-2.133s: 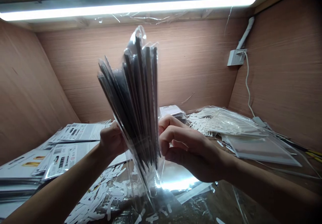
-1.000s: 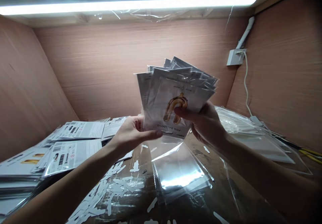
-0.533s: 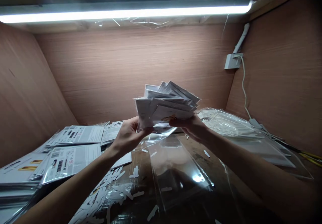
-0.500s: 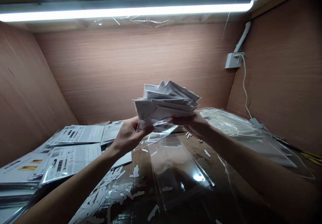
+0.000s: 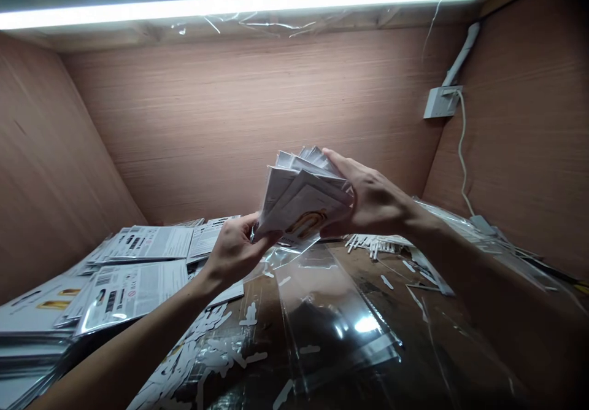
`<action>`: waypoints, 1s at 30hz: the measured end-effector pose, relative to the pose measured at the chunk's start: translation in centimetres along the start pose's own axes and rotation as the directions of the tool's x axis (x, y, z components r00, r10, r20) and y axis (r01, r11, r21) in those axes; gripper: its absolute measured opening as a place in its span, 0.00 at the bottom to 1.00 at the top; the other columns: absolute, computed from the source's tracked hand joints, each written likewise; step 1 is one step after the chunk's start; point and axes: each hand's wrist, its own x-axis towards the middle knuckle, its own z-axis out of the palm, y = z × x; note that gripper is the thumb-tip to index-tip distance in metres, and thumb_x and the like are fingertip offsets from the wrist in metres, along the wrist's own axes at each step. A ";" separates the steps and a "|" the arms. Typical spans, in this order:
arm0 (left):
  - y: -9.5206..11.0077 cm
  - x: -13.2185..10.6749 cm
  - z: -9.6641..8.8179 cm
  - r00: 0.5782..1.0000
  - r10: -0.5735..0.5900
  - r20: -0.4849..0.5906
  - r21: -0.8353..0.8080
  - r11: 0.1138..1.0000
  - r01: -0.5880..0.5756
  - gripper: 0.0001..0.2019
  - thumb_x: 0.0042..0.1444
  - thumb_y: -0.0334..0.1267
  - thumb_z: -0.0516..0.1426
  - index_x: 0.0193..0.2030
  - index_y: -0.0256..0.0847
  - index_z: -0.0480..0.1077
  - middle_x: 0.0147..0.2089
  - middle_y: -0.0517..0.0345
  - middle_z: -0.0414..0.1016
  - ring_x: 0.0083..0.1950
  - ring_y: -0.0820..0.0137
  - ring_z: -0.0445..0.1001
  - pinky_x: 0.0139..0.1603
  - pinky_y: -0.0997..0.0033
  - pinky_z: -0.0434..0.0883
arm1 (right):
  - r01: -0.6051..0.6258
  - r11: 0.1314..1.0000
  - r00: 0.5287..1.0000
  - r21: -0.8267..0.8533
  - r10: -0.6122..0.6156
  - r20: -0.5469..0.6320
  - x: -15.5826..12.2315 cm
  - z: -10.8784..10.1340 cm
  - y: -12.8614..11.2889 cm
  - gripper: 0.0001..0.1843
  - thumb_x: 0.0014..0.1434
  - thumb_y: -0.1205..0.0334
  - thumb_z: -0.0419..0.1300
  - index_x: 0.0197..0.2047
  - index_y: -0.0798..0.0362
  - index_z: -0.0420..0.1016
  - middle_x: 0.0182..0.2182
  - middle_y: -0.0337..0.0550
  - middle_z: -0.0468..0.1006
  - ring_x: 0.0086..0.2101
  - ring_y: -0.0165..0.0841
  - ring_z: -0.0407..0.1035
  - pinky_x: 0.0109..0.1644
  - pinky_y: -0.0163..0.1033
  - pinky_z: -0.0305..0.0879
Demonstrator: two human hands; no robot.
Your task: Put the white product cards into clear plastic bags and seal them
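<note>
A thick, uneven stack of white cards in clear plastic sleeves (image 5: 301, 198) is held up in front of me, above the bench. The front card carries a gold, arch-shaped picture. My left hand (image 5: 237, 244) grips the stack's lower left corner, thumb in front. My right hand (image 5: 375, 198) is wrapped round its right side, fingers reaching to the top edge; some fingertips are hidden behind the cards. Beneath the stack, a clear plastic bag (image 5: 326, 305) lies flat on the dark bench.
Piles of sleeved printed cards (image 5: 133, 293) fill the left side. White paper scraps (image 5: 193, 348) litter the front left. Small white sticks (image 5: 375, 244) lie behind my right forearm. A lit tube lamp (image 5: 230, 6) hangs overhead; a white socket box (image 5: 442, 102) with a cord is on the right.
My right hand has moved from under the stack up to its right side. The stack has tilted and its cards sit closer together, showing the gold picture. My left hand keeps its hold.
</note>
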 end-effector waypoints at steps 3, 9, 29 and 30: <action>0.0 -0.2 0.5 0.998 0.057 0.041 0.067 0.996 -0.060 0.16 0.60 0.48 0.63 0.30 0.36 0.74 0.25 0.61 0.72 0.27 0.72 0.67 0.26 0.75 0.60 | -0.055 0.990 0.998 -0.129 0.058 0.018 -0.1 0.6 0.1 0.65 0.31 0.39 0.81 0.69 0.51 0.63 0.56 0.60 0.72 0.53 0.62 0.69 0.56 0.72 0.65; 0.4 -0.3 0.4 0.984 0.138 0.110 0.169 0.973 -0.156 0.14 0.62 0.46 0.61 0.32 0.37 0.74 0.26 0.60 0.73 0.27 0.72 0.67 0.27 0.73 0.60 | 0.035 0.996 0.999 -0.079 -0.033 0.024 -0.7 0.3 0.7 0.49 0.35 0.39 0.79 0.55 0.54 0.69 0.44 0.53 0.77 0.41 0.48 0.73 0.45 0.52 0.70; 1.4 -0.4 -1.1 0.982 0.163 0.100 0.073 0.983 -0.171 0.14 0.52 0.41 0.69 0.44 0.37 0.82 0.32 0.57 0.81 0.31 0.69 0.75 0.32 0.73 0.69 | 0.089 0.966 0.963 0.243 -0.146 0.227 -1.9 0.2 1.1 0.20 0.53 0.56 0.75 0.47 0.52 0.78 0.30 0.36 0.80 0.26 0.32 0.70 0.30 0.37 0.67; 1.4 -0.4 -1.1 0.981 0.161 0.111 0.082 0.982 -0.170 0.13 0.53 0.40 0.68 0.44 0.37 0.82 0.31 0.58 0.80 0.30 0.69 0.74 0.31 0.73 0.68 | 0.108 0.963 0.953 0.246 -0.171 0.250 -1.9 0.2 1.0 0.19 0.52 0.57 0.75 0.45 0.52 0.80 0.33 0.38 0.81 0.27 0.33 0.71 0.31 0.37 0.69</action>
